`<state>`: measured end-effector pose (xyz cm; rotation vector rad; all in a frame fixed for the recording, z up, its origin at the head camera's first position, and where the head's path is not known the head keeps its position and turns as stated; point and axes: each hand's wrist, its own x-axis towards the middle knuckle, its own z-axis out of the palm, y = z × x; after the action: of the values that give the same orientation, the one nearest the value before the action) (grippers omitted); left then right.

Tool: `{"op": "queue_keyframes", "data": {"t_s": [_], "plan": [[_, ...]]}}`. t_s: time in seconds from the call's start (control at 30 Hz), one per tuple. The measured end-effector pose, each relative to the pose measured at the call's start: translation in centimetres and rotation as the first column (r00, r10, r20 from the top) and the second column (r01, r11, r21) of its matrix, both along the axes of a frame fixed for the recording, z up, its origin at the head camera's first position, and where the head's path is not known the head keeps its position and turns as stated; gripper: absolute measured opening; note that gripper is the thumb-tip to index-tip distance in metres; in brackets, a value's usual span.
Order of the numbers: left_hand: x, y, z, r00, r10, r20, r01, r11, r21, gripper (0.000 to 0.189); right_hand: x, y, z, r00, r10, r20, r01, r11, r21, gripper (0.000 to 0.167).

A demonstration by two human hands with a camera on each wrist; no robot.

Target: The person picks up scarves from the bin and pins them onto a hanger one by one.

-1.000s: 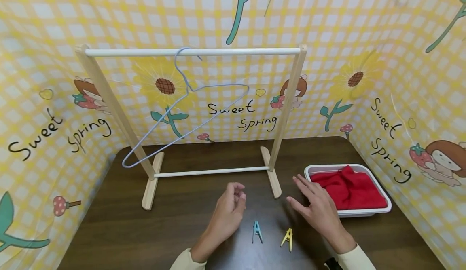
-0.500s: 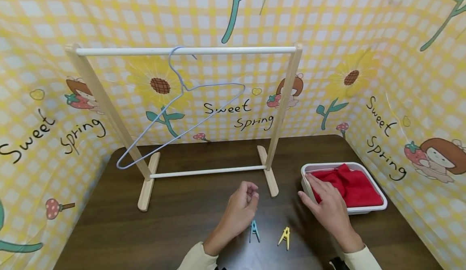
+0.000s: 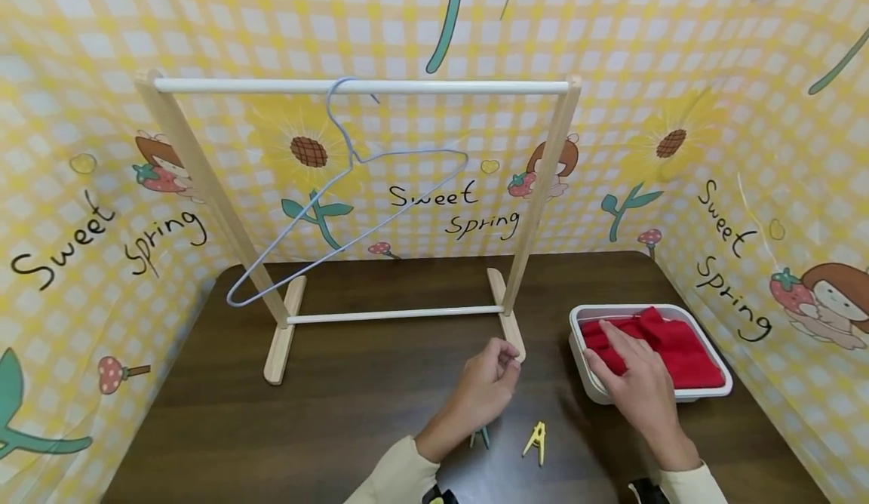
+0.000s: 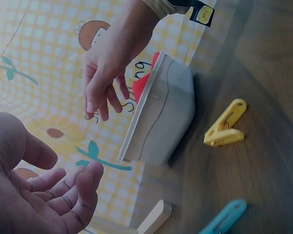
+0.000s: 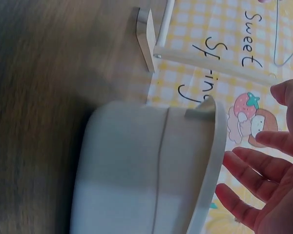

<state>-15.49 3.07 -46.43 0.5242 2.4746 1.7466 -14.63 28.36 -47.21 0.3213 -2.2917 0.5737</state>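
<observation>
Folded red cloth (image 3: 686,357) lies in a white plastic basin (image 3: 720,392) at the right of the table. Above the basin's near left part hovers my right hand (image 3: 638,383), fingers spread; the right wrist view has that hand (image 5: 273,175) beside the rim, holding nothing. My left hand (image 3: 482,387) is held over the table left of the basin, its fingers loosely bent; in the left wrist view nothing sits between its fingers. Under the left hand a blue clothespin (image 3: 480,436) is partly hidden. A yellow clothespin (image 3: 536,442) lies between the hands.
A wooden rack (image 3: 543,195) with white rods stands at the back of the dark table (image 3: 204,428). From its top rod hangs a blue wire hanger (image 3: 353,158), tilted down to the left. Yellow checked cloth (image 3: 421,29) covers the walls behind and beside the table.
My right hand has moved right, from left of the basin to over the red cloth. The left hand has moved right and now partly covers the blue clothespin.
</observation>
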Motion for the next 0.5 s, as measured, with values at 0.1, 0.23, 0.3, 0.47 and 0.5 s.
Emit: {"op": "queue_keyframes", "data": {"t_s": [0.1,0.23,0.3,0.47,0.5], "plan": [[-0.1,0.8,0.1,1.0,-0.006,0.009,0.006,1.0,-0.015,0.013,0.1,0.4,0.1,0.999,-0.021,0.024,0.021,1.0,-0.01,0.057],[-0.1,1.7,0.1,0.999,-0.032,0.019,0.032,0.999,-0.028,0.016,0.2,0.8,0.4,0.996,-0.058,0.07,0.061,0.997,-0.039,0.057],[-0.2,2.3,0.0,0.998,-0.05,0.029,0.051,0.998,-0.025,0.018,0.3,1.1,0.6,0.993,-0.077,0.093,0.082,0.995,-0.053,0.057],[-0.2,3.4,-0.5,0.994,-0.083,0.065,0.084,0.996,-0.012,0.021,0.5,1.9,0.9,0.989,-0.102,0.111,0.112,0.99,-0.081,0.056],[-0.2,3.5,-0.5,0.994,-0.087,0.072,0.088,0.996,-0.008,0.021,0.5,2.1,0.8,0.987,-0.109,0.118,0.119,0.989,-0.087,0.056]]}}
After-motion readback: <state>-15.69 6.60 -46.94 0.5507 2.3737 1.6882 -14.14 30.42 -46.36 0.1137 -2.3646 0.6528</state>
